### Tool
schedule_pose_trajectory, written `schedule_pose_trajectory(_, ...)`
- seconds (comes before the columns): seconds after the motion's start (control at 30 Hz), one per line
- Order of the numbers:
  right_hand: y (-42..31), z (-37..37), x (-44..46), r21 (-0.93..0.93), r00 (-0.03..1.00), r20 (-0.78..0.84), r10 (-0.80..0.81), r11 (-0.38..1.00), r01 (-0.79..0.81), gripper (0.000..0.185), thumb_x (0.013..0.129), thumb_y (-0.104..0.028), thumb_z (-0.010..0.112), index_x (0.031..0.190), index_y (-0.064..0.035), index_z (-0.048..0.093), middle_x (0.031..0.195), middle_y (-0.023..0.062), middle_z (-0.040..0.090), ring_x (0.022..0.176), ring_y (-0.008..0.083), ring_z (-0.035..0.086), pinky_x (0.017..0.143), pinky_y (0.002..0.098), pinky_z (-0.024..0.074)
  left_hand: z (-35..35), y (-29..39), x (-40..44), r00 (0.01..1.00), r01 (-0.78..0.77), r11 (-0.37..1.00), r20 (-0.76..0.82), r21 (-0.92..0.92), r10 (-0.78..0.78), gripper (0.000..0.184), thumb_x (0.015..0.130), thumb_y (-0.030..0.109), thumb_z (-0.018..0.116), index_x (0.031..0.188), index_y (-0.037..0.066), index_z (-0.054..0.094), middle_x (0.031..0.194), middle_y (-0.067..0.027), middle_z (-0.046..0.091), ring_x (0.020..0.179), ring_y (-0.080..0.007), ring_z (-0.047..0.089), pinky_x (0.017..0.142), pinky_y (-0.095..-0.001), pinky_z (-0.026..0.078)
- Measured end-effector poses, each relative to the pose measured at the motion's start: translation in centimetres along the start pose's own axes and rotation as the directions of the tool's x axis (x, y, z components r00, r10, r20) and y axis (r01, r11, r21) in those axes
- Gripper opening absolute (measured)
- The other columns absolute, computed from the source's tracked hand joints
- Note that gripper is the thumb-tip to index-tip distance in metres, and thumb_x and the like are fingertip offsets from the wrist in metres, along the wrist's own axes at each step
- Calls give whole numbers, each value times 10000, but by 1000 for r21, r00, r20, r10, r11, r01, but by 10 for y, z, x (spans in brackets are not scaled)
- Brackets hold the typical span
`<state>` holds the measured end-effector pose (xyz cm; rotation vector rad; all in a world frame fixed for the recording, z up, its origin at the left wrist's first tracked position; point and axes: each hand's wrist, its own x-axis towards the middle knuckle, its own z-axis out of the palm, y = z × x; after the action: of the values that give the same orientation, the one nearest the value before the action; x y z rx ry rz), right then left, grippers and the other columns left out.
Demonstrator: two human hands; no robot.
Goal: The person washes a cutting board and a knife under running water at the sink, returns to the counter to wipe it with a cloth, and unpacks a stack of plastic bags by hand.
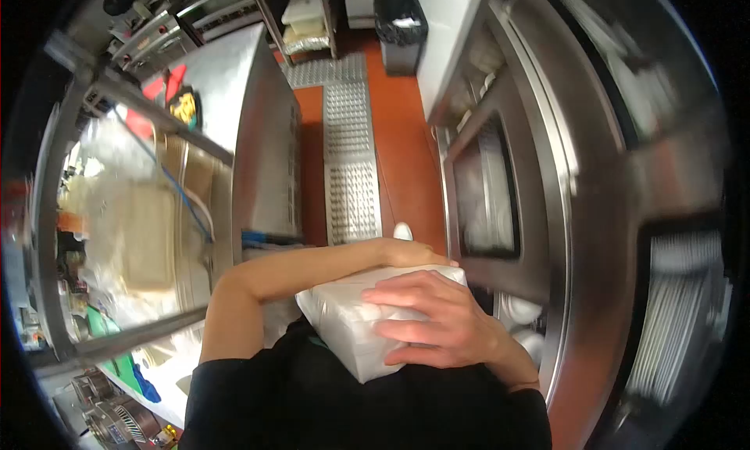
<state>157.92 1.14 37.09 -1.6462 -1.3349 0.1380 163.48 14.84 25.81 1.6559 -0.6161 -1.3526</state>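
Note:
A white package in clear plastic wrap (pixel 351 325), boxy with a pointed corner, is held against my dark-shirted torso. My left forearm crosses in front of it, and my left hand (pixel 412 253) curls around its far side; those fingertips are partly hidden. Over the top lies my right hand (pixel 441 317), fingers somewhat apart and pressing on the wrap. The package's contents cannot be made out.
A metal shelf frame (pixel 223 231) with stacked containers stands on my left, beside a steel counter (pixel 242 83). Stainless cabinets (pixel 539 216) line the right. Textured metal plates (pixel 351 192) run along the red floor toward a black-lined bin (pixel 400 40).

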Motion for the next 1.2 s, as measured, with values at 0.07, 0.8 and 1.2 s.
schedule_pose_trajectory(0.07,44,-36,49,39,997,31,-66,997,65,338,686,-241,762,957,-85,632,1191,103,566,1029,274,574,837,384,483,-68,6,-4,1000,7,1000,-26,-6,-7,676,949,565,364,1287,-5,499,1268,-207,533,1115,-265,525,959,-384,388)
schedule_pose_trajectory(0.8,427,-177,572,-39,886,245,-394,909,415,279,774,-270,693,875,-22,616,1179,140,575,987,244,583,777,346,499,-663,-62,-191,880,-140,990,-462,-34,109,487,993,451,310,1246,120,561,1142,-139,630,1056,-317,584,898,-388,442)
schedule_pose_trajectory(1.2,653,-216,835,453,690,411,-596,790,413,324,702,-269,763,830,-36,577,1166,167,605,986,312,621,773,373,516,-918,-125,-277,637,-193,930,-761,-313,-124,516,984,442,394,1141,1,611,1086,-163,642,1028,-228,588,914,-339,443)
